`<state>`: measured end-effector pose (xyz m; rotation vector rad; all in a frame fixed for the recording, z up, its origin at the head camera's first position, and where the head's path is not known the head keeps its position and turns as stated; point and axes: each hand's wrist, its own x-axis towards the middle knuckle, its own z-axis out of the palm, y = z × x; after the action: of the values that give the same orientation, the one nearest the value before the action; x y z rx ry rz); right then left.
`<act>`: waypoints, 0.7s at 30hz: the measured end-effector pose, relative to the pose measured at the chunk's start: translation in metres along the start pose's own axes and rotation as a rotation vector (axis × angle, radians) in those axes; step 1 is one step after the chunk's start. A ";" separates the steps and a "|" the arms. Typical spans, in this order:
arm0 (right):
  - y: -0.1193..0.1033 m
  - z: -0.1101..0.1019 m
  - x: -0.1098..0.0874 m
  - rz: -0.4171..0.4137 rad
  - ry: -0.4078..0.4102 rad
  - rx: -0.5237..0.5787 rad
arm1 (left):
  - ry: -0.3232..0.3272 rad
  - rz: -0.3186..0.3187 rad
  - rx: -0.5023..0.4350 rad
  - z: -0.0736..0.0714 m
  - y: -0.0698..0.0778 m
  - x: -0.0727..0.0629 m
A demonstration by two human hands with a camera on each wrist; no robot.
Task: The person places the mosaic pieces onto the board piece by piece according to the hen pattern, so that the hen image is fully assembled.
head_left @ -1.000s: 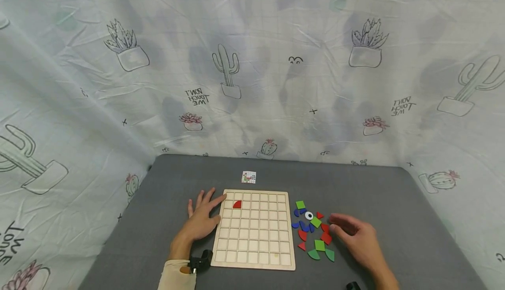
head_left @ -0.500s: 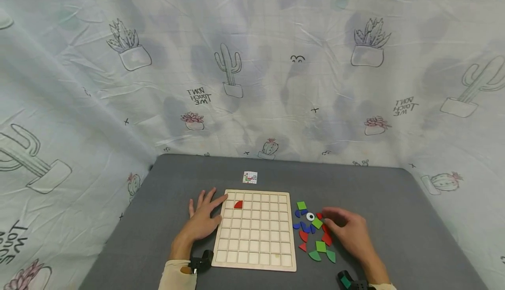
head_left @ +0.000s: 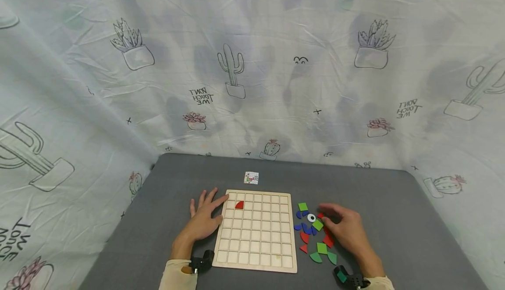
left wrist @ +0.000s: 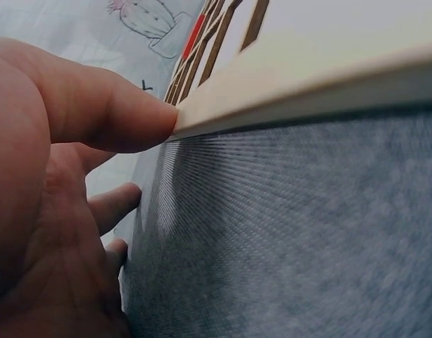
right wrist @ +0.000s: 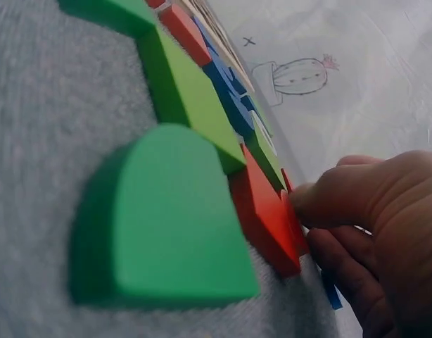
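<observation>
A wooden grid board (head_left: pixel 256 269) lies on the grey table, with one red quarter-circle piece (head_left: pixel 240 205) in its upper left. My left hand (head_left: pixel 204 220) rests at the board's left side, fingers spread; its thumb (left wrist: pixel 142 120) touches the edge in the left wrist view. My right hand (head_left: pixel 347 228) is over the right side of the loose pieces. Thumb and fingertips stand around a small red triangle (head_left: pixel 320 215), apart from each other. Red pieces (right wrist: pixel 262 211) lie beside the thumb in the right wrist view; a firm grip on any is not visible.
Loose pieces lie right of the board: green squares (head_left: pixel 321 248), dark green quarter-circles (head_left: pixel 316 257), blue pieces (head_left: pixel 306 228) and a white ring-like disc (head_left: pixel 311 218). A small patterned card (head_left: pixel 251 177) lies beyond the board. A printed curtain (head_left: pixel 272 84) surrounds the table.
My right hand has moved left and slightly away from me, bringing its fingertips to the small red triangle. My left hand stays at the board. The head view has shifted slightly.
</observation>
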<state>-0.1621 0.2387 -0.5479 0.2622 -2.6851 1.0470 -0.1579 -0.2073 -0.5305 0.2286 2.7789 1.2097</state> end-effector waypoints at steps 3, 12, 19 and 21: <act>0.001 0.000 0.000 -0.026 0.016 -0.012 | 0.001 0.001 -0.003 0.000 0.001 0.000; 0.004 0.001 0.002 -0.053 0.002 0.000 | -0.004 -0.004 -0.007 -0.001 0.002 0.000; 0.001 0.001 0.002 -0.034 -0.010 -0.015 | -0.004 -0.005 -0.006 -0.001 0.002 0.000; 0.000 0.001 0.003 -0.044 -0.008 -0.014 | -0.003 -0.004 -0.007 -0.002 0.002 0.000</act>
<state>-0.1646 0.2379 -0.5476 0.3220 -2.6796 1.0161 -0.1583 -0.2070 -0.5278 0.2234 2.7705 1.2174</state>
